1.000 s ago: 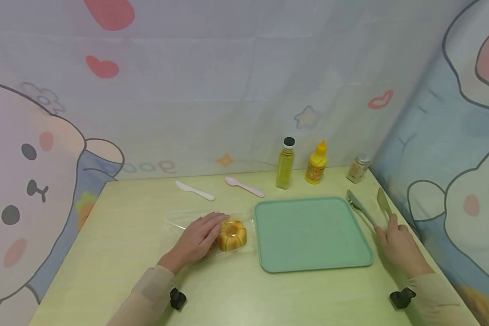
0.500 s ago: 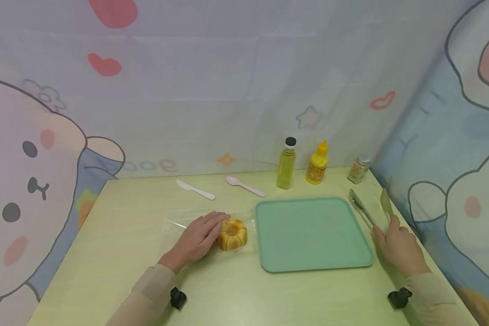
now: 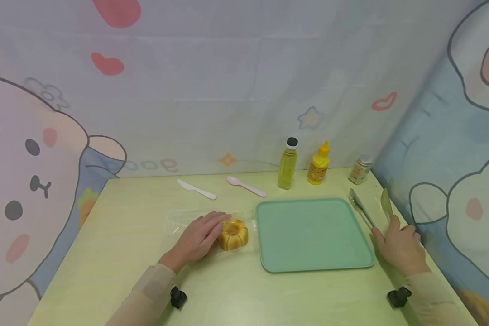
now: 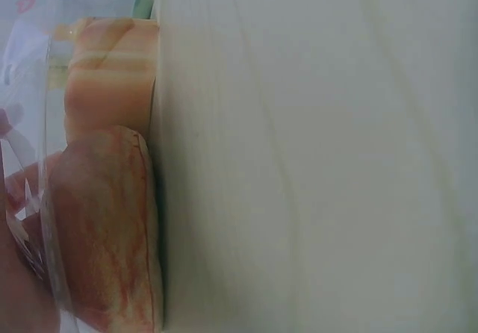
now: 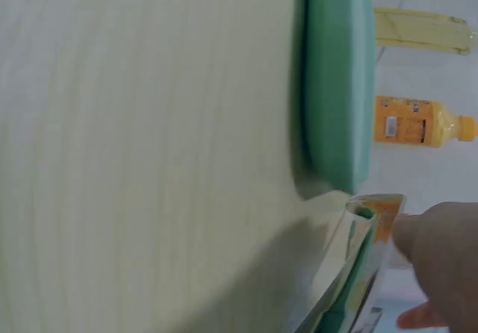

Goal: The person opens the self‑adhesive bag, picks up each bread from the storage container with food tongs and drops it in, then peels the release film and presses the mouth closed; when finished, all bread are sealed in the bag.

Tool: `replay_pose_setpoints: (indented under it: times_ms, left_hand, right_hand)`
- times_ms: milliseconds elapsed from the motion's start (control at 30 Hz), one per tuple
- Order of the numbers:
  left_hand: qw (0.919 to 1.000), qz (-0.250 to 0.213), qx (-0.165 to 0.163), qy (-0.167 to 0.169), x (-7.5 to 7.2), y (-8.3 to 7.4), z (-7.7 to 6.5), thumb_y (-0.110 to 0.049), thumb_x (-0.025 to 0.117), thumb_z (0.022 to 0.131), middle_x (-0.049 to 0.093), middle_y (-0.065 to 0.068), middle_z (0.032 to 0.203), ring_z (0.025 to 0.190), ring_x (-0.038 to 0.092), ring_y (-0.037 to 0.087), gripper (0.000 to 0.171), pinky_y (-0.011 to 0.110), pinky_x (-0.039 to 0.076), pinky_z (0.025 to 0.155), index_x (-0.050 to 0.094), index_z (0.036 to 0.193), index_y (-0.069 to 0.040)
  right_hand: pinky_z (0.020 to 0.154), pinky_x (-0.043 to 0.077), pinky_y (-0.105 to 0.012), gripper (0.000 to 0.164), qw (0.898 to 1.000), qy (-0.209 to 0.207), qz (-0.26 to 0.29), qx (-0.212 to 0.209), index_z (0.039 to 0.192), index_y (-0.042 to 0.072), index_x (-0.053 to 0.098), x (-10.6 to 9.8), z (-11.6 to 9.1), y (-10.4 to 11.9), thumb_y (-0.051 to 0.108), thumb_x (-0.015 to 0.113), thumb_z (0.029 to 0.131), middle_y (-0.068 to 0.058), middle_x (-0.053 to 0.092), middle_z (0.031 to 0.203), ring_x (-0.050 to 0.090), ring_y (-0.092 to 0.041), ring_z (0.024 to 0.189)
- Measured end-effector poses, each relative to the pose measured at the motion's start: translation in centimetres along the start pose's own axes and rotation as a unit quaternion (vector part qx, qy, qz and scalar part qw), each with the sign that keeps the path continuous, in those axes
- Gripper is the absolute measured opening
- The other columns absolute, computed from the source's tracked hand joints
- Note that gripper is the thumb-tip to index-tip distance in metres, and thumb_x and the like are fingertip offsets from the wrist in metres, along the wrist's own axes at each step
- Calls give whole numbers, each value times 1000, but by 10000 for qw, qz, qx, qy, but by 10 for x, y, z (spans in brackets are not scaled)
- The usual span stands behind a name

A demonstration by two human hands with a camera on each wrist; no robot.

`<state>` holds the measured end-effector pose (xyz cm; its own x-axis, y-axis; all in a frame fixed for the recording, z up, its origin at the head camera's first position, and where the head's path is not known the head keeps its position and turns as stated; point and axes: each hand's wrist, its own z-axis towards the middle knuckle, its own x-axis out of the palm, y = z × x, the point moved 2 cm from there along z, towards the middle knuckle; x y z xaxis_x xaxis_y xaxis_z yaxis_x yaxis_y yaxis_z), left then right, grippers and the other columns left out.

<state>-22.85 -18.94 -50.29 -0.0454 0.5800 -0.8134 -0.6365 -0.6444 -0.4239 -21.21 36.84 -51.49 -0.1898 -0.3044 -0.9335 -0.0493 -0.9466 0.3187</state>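
My left hand [image 3: 198, 236] rests with extended fingers over a clear plastic bag [image 3: 174, 225] holding bread. A golden, ring-shaped bun [image 3: 233, 235] shows beside the fingertips. In the left wrist view, a reddish-brown bread piece [image 4: 104, 232] lies in front of the paler bun [image 4: 112, 79], both under clear plastic. On the right side of the table, my right hand [image 3: 402, 248] grips metal tongs [image 3: 362, 209], whose two arms are spread apart and point toward the back. In the right wrist view the tongs [image 5: 351, 281] show by the thumb.
A green tray [image 3: 314, 235] lies between the hands. Behind it stand an oil bottle [image 3: 287, 165], a yellow squeeze bottle [image 3: 318, 165] and a small jar [image 3: 360, 170]. A white plastic knife [image 3: 197, 189] and a pink spoon [image 3: 246, 186] lie toward the back wall.
The right hand and wrist have shifted slightly left, with the tongs still spread. My left hand stays in place on the bag. The head view has swung a little.
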Motion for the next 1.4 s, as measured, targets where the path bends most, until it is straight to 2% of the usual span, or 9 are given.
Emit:
replay_pose_setpoints:
  times_ms: [167, 267, 367, 467, 667, 867, 1167, 1267, 1400]
  left_hand:
    - [9999, -110, -97, 81, 0, -2, -1, -26, 48, 113, 63, 4, 146, 141, 54, 33, 37, 67, 43, 111, 62, 147, -19]
    - [9996, -152, -183, 143, -1, -3, -1, -27, 48, 113, 62, 4, 147, 143, 52, 37, 38, 69, 40, 113, 62, 148, -20]
    - [9993, -134, -279, 233, -2, -3, 0, -31, 48, 113, 61, 3, 149, 145, 50, 38, 39, 70, 37, 115, 61, 149, -22]
    - [9986, -101, -371, 371, -3, -3, 1, -35, 48, 112, 60, 2, 150, 146, 49, 37, 41, 69, 36, 116, 60, 149, -23]
    - [9974, 44, -374, 615, -7, -7, 9, -37, 48, 112, 61, 5, 147, 143, 51, 36, 42, 69, 37, 115, 63, 146, -18]
    - [9962, 99, -316, 808, -10, -11, 24, -38, 46, 113, 60, 8, 149, 138, 56, 32, 45, 59, 44, 113, 62, 146, -13]
    - [9917, 362, -326, 1189, -2, -11, 56, -46, 44, 112, 58, 9, 151, 136, 59, 32, 49, 52, 48, 112, 63, 146, -16]
    - [9881, 462, -417, 1405, 1, -13, 65, -48, 45, 111, 57, 10, 152, 136, 59, 32, 50, 53, 48, 111, 62, 146, -16]
    - [9848, 493, -499, 1587, 3, -14, 75, -47, 47, 111, 58, 11, 151, 135, 59, 32, 49, 54, 50, 110, 62, 146, -15]
  right_hand:
    - [75, 45, -70, 54, 9891, -893, 862, -797, 138, -16, 48, -10, -9, 27, 25, 63, 105, -43, 52, 114, 52, -62, 101]
    - [75, 56, -53, 48, 9769, -920, 1467, -1249, 140, -10, 54, -16, -12, 55, 20, 65, 105, -29, 64, 112, 64, -46, 99]
    - [67, 58, -33, 43, 9711, -633, 1755, -1488, 140, -4, 57, -20, -15, 85, 20, 65, 105, -15, 70, 107, 70, -32, 91]
    - [65, 56, -26, 41, 9646, -283, 1980, -1716, 141, 1, 59, -18, -20, 111, 18, 67, 104, -8, 72, 104, 71, -24, 88]
    - [68, 58, -26, 42, 9416, 552, 2411, -2284, 145, 6, 57, 0, -34, 152, 19, 65, 106, 0, 71, 107, 70, -11, 89]
    - [70, 59, -26, 44, 9152, 1399, 2765, -2577, 148, 7, 55, 16, -45, 189, 23, 63, 107, 2, 70, 108, 70, -9, 91]
    - [73, 58, -27, 51, 8930, 2295, 2920, -2543, 151, 7, 50, 28, -62, 235, 32, 61, 108, 3, 71, 106, 69, -8, 89]
    - [72, 57, -27, 58, 8784, 2664, 3080, -2500, 155, 4, 44, 34, -68, 244, 35, 60, 109, 2, 74, 104, 70, -7, 84]
    - [67, 58, -27, 68, 8519, 3129, 3457, -2384, 161, 3, 32, 43, -75, 252, 37, 60, 108, -4, 76, 105, 74, -12, 79]
